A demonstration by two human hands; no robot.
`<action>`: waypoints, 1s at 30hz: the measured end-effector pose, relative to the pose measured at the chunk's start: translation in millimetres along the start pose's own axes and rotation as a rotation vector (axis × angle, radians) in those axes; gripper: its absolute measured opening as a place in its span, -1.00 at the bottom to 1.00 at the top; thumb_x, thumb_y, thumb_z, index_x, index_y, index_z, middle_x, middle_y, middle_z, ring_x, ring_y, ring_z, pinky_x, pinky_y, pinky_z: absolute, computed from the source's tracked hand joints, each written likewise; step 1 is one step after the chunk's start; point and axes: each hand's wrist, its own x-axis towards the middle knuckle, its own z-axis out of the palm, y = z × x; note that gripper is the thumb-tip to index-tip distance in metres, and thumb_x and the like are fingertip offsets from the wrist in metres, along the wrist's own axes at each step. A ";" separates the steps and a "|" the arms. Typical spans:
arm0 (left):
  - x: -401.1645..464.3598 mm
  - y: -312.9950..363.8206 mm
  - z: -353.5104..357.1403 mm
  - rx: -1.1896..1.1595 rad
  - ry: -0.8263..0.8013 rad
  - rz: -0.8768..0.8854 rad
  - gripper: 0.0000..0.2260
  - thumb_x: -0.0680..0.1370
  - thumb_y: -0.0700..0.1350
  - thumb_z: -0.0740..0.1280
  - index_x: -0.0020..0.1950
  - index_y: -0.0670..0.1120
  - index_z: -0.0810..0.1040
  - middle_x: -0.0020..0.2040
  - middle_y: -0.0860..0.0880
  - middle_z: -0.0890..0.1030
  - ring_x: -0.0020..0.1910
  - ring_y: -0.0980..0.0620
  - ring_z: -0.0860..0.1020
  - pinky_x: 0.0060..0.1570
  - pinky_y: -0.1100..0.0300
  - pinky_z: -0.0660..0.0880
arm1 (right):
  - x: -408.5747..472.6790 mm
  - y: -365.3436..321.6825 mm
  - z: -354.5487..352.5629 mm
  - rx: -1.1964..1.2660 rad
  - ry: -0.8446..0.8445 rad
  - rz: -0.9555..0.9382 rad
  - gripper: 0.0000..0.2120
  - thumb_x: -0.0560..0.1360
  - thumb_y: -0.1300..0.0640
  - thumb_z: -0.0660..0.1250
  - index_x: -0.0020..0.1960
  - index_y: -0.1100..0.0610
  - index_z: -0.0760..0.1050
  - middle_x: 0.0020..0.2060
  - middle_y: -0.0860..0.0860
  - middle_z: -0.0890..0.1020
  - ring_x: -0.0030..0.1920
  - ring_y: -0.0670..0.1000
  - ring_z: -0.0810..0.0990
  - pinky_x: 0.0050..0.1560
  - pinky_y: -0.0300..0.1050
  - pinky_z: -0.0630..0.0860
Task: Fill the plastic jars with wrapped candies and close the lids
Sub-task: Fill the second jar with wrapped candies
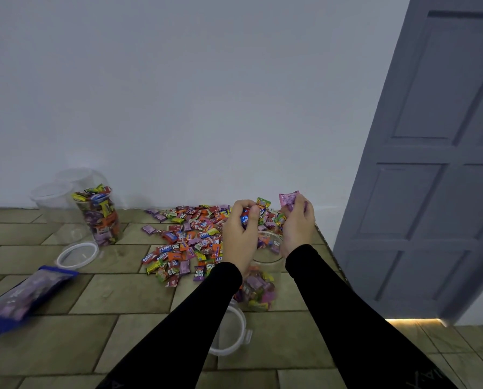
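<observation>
We have one view only, head-mounted, wide-angle, so nothing overlaps. It faces forward and slightly down at the tiled surface, toward the white wall, which fills the upper half. Both forearms enter from the bottom edge, close to the lens. The grey door leans at the right edge.

We read "Relaxa" on a red wrapper at the near left edge of the candy pile, upside down on several others; "Fruit Plus" stands inverted on a purple wrapper and on a green wrapper beside it; print on the blue bag is too blurred to read.
</observation>
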 end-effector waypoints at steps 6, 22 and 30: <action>-2.4 0.4 0.2 -0.019 0.005 0.030 -0.92 0.65 -0.11 0.21 -0.02 -0.02 0.46 -0.24 0.09 0.43 -0.32 0.22 0.36 -0.28 0.35 0.32 | -0.7 1.1 2.0 -0.031 -0.042 -0.001 -0.83 0.64 0.01 0.11 -0.03 0.03 0.43 -0.10 -0.05 0.57 -0.20 -0.24 0.58 -0.20 -0.25 0.44; -9.6 4.1 -0.7 -0.102 0.008 -0.024 -0.76 0.60 -0.32 0.21 -0.27 -0.18 0.35 -0.35 -0.02 0.30 -0.41 0.18 0.27 -0.32 0.44 0.38 | 3.0 3.1 -1.5 0.000 -0.024 0.034 -0.81 0.65 0.04 0.10 0.05 0.11 0.42 0.03 0.05 0.55 -0.21 -0.28 0.58 -0.26 -0.24 0.35; -6.7 -6.7 1.6 -0.108 0.054 -0.012 -0.72 0.45 -0.38 0.28 -0.29 -0.07 0.29 -0.26 -0.09 0.47 -0.29 0.10 0.40 -0.28 0.30 0.37 | 3.1 3.8 -2.1 -0.024 -0.028 0.012 -0.82 0.65 0.02 0.09 0.01 0.05 0.43 0.06 0.04 0.57 -0.28 -0.34 0.60 -0.29 -0.23 0.34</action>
